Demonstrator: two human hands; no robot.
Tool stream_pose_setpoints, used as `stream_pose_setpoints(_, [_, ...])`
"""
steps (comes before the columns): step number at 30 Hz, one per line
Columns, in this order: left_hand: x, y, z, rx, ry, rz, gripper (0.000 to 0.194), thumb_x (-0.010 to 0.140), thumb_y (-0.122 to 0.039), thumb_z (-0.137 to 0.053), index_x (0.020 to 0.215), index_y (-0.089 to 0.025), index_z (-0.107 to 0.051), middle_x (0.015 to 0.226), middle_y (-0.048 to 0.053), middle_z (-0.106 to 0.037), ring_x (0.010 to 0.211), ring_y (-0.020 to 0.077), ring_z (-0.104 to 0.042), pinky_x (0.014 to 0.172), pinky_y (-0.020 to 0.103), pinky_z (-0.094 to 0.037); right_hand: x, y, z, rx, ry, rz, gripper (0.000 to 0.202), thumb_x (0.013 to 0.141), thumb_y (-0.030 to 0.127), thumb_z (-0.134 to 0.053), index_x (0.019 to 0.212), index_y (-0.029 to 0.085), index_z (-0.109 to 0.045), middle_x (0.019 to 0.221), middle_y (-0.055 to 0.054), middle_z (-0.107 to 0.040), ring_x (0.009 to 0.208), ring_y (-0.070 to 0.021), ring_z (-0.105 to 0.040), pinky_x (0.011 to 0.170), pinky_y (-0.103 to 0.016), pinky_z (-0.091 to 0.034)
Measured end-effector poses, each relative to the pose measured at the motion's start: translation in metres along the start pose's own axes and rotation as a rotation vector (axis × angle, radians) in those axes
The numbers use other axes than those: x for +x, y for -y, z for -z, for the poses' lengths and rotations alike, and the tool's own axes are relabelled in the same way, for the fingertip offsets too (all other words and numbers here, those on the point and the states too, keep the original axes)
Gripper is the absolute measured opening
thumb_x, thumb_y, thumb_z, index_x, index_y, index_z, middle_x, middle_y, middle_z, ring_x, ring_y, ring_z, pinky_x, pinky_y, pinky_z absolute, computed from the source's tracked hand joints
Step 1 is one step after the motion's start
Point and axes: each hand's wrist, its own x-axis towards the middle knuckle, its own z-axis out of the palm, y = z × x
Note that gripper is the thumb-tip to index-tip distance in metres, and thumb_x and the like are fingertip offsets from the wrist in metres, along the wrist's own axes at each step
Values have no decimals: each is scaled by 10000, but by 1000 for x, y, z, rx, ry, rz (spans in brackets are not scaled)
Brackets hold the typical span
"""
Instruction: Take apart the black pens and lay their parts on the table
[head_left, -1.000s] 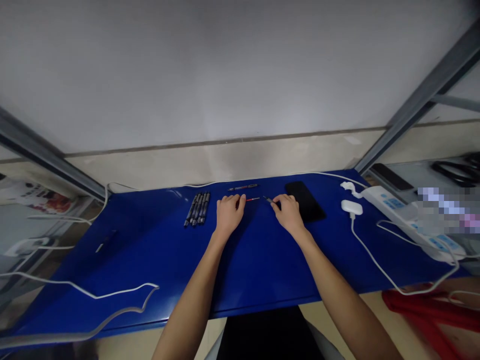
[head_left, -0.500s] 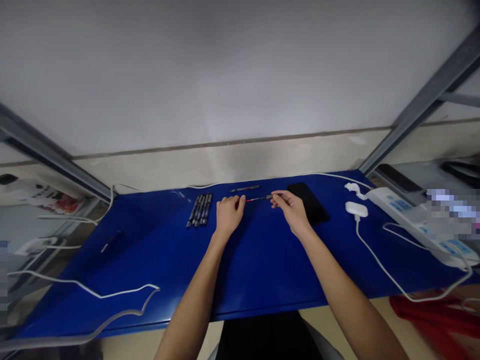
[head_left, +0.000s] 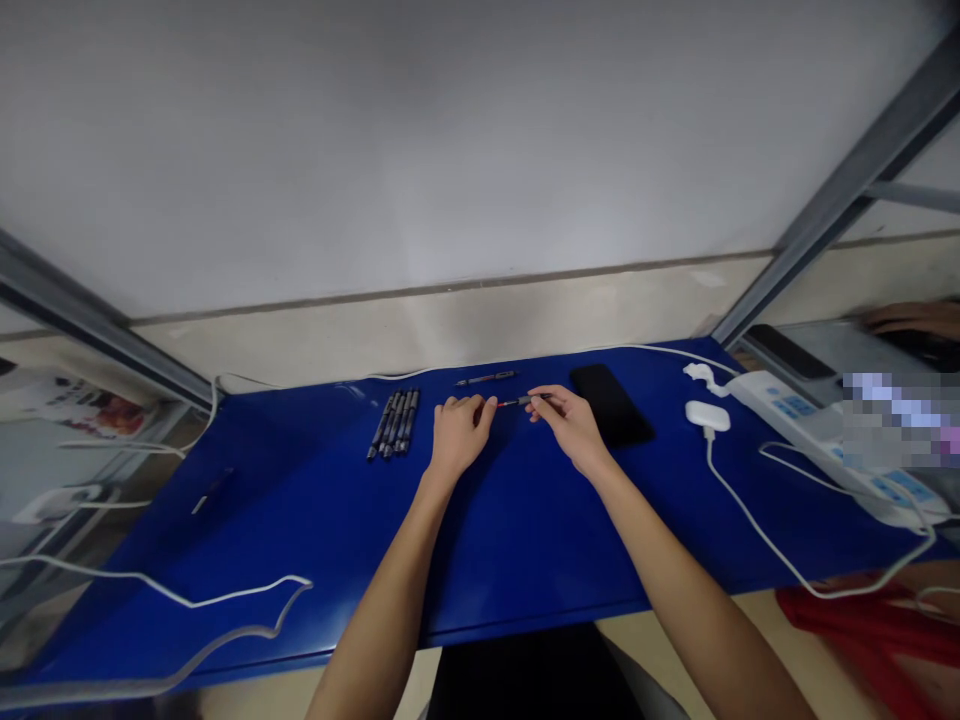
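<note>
Okay, left hand [head_left: 459, 430] is pinching thumb against forefinger, gap nearly closed, and is gripping a thin red refill [head_left: 502, 404] that is sticking out to the right. Right hand [head_left: 568, 418] is pinching too, thumb and fingertips closing on a dark pen barrel [head_left: 523, 401], which is pointing back at the left thumb. Refill and barrel are lining up end to end between the two sets of fingertips; whether one is sitting inside the other, I can't tell from where I'm standing. Both hands are working low over the blue desk [head_left: 487, 560].

Just beyond the fingertips, a single pen [head_left: 486, 378] is lying crosswise. Left of the left knuckles, a row of dark pens [head_left: 394, 423] is lying side by side. Just right of the right fingers, a black phone-like slab [head_left: 611, 400] is lying flat. Farther right, a white case [head_left: 707, 416] is resting with a cable plugged in, and past it a white power strip [head_left: 814, 435] is lying slantwise. Well left of the left fingers, a small dark item [head_left: 213, 490] is lying alone, too dim to identify; closer to the person than that, a white cord [head_left: 238, 593] is bending.
</note>
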Motion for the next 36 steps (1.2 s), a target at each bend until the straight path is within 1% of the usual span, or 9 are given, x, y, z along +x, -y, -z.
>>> stream_pose_setpoints(5, [-8, -12, -4, -48, 63, -118, 335, 970, -498, -419, 986, -227, -615, 888, 37, -666, 875, 216, -524, 793, 335, -294, 0, -6, -4, -75, 114, -7, 281, 827, 387, -654, 1013, 176, -658, 846, -69, -707, 733, -178, -659, 743, -333, -524])
stream_pose_setpoints(8, [-10, -14, -8, -42, 93, -161, 317, 990, -460, -387, 1152, -283, -594, 974, 41, -652, 920, 225, -503, 820, 349, -300, -1, -5, -3, -167, 120, 13, 260, 861, 403, -604, 977, 174, -650, 741, -41, -679, 658, -169, -635, 680, -309, -512])
stream_pose_setpoints(10, [-10, -13, -10, -36, 105, -172, 324, 1009, -434, -343, 1196, -324, -583, 976, 35, -639, 919, 219, -493, 821, 350, -300, -1, -2, -2, -277, 115, 8, 292, 897, 447, -548, 834, 182, -651, 628, -24, -644, 582, -163, -607, 616, -292, -482])
stream_pose_setpoints(13, [-8, -13, -11, 10, 96, -147, 364, 1022, -422, -289, 1114, -308, -622, 948, 42, -625, 920, 218, -485, 819, 356, -294, -3, 1, -1, -422, 88, 7, 435, 939, 512, -458, 684, 194, -613, 521, -9, -590, 500, -154, -566, 557, -281, -432])
stream_pose_setpoints(18, [-8, -16, -5, 11, 89, -106, 367, 1018, -435, -298, 1077, -269, -621, 963, 52, -625, 937, 221, -483, 819, 362, -295, -5, 2, -3, -373, 53, 138, 288, 900, 480, -550, 933, 207, -632, 752, -21, -669, 662, -163, -618, 628, -264, -457])
stream_pose_setpoints(23, [-9, -17, -4, -26, 121, -164, 328, 1003, -456, -351, 1140, -312, -612, 968, 42, -626, 943, 222, -481, 833, 360, -286, -4, 2, -2, -492, 8, 78, 479, 944, 525, -437, 617, 199, -567, 540, -13, -567, 520, -154, -539, 562, -278, -399])
stream_pose_setpoints(28, [-7, -17, -3, 0, 143, -81, 366, 1014, -425, -318, 1020, -261, -645, 932, 55, -634, 936, 225, -488, 835, 359, -281, -5, 5, -3, -365, 87, 116, 304, 878, 510, -569, 826, 214, -619, 628, 2, -611, 575, -163, -574, 565, -267, -416])
stream_pose_setpoints(33, [-8, -22, 2, -58, 183, -157, 311, 989, -460, -393, 1123, -299, -623, 966, 39, -642, 946, 218, -490, 833, 351, -279, -5, 3, -2, -504, 44, 50, 539, 949, 549, -409, 567, 196, -549, 496, -14, -544, 487, -147, -527, 535, -274, -372])
stream_pose_setpoints(36, [-8, -21, -1, -32, 182, -132, 338, 1012, -427, -328, 1090, -281, -622, 971, 41, -650, 909, 214, -492, 816, 348, -283, -6, 3, -3, -426, 91, 56, 405, 903, 546, -517, 726, 197, -621, 581, -7, -596, 533, -148, -553, 538, -259, -382])
